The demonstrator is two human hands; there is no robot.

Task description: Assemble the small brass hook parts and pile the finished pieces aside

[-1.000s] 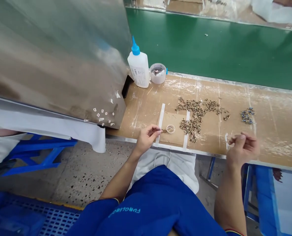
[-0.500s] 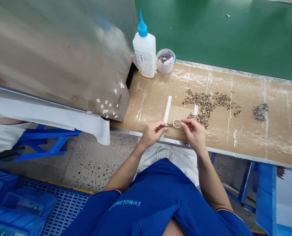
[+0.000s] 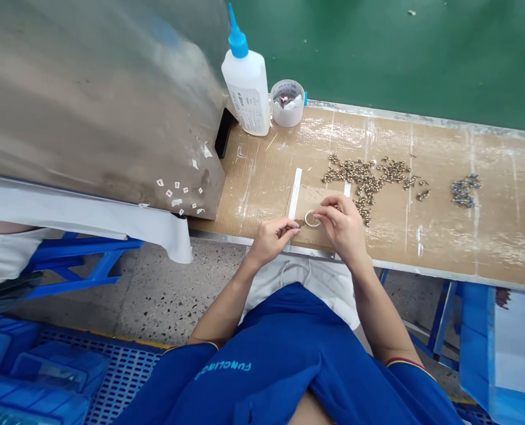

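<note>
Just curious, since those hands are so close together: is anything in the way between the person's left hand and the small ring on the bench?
Nothing visible blocks it. Only a short bare gap separates the left hand from the small ring. The white strip runs close by the fingertips, but it lies flat on the bench.

Glue bottle beside plastic tub; green belt behind.

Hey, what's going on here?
A person in a blue shirt is working with both bare hands at a cardboard-covered bench. The right hand is at a small clear ring, and the left hand pinches its fingertips beside it, holding nothing I can make out. Loose brass fittings lie just beyond, near a white glue bottle and a small tub.
</note>
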